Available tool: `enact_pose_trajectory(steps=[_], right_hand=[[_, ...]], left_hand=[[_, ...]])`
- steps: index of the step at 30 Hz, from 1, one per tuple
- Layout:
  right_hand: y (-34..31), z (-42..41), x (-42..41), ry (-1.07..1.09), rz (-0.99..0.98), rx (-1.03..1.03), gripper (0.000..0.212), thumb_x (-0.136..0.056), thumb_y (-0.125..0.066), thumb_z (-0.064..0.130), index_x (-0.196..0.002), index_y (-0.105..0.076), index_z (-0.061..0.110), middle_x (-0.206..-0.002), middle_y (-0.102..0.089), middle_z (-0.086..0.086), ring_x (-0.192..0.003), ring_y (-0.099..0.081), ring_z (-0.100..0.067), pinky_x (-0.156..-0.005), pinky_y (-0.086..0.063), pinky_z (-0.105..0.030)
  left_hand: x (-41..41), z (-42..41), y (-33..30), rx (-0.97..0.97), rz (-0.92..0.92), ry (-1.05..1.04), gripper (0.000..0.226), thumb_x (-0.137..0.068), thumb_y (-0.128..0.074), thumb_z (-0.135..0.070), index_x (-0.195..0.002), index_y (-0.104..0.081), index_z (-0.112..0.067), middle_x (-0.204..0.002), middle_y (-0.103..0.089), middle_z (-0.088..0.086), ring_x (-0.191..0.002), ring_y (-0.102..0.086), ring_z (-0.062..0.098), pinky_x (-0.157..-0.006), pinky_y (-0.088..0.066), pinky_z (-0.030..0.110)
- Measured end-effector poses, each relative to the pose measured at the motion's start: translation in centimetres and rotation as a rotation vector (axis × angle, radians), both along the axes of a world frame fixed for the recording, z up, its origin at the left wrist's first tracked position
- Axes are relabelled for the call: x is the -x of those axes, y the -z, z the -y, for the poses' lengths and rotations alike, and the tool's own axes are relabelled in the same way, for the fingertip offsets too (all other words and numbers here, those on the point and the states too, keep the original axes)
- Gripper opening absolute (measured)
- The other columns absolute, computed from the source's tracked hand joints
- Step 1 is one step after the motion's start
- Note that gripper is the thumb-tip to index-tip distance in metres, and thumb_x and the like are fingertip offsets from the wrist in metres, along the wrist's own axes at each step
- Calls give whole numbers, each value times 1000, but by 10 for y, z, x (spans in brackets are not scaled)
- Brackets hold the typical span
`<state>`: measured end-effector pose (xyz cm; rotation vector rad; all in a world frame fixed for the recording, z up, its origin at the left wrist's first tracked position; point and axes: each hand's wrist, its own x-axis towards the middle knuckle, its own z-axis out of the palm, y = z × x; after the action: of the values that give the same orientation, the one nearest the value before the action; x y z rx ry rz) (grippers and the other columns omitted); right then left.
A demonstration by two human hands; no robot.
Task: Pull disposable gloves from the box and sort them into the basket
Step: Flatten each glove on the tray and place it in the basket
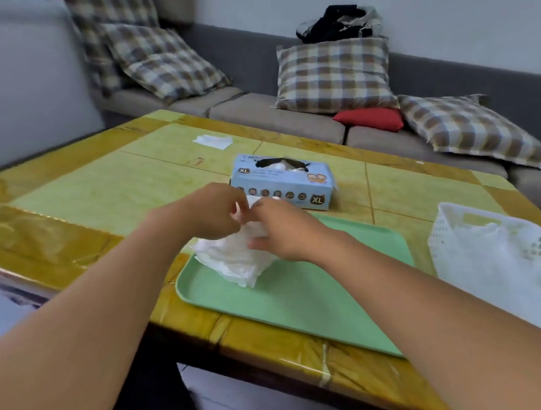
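Note:
A light blue glove box [282,182] marked XL stands on the table behind my hands, a white glove poking from its top slot. My left hand [210,210] and my right hand [281,229] meet just in front of the box. Both pinch the top of a crumpled white glove [237,261] that hangs down onto the left end of a green tray [302,303]. A white plastic basket [501,260] stands at the right edge of the table with thin white gloves inside it.
A loose white glove or tissue [212,140] lies at the far left of the yellow-green table [105,185]. A grey sofa with checked cushions [334,75] and a red cushion [370,118] runs behind the table.

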<state>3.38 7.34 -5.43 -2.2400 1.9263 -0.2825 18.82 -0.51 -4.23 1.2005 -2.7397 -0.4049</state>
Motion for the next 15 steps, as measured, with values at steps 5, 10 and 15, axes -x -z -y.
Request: enact_pose_trajectory(steps=[5, 10, 15], right_hand=[[18, 3, 12, -17, 150, -19, 29, -90, -74, 22, -117, -74, 11, -127, -68, -1, -115, -62, -16, -94, -46, -24], [9, -15, 48, -28, 253, -20, 13, -81, -84, 20, -94, -81, 19, -102, -77, 9, -93, -68, -1, -83, -54, -23], [14, -38, 82, -39, 203, -139, 9, -83, -82, 20, -92, -81, 20, -95, -77, 12, -88, -69, -2, -87, -52, -24]], left_hand=[[-18, 8, 4, -62, -30, 71, 81, -69, -90, -37, -140, -52, -30, -144, -44, -3, -124, -46, 18, -103, -38, 30], [-7, 19, 15, -108, 79, 159, 84, -71, -88, -43, -144, -47, -34, -152, -40, -9, -139, -38, 15, -113, -30, 31], [2, 25, 15, -103, 129, 164, 79, -67, -84, -60, -136, -51, -39, -142, -44, -10, -130, -42, 14, -109, -36, 32]])
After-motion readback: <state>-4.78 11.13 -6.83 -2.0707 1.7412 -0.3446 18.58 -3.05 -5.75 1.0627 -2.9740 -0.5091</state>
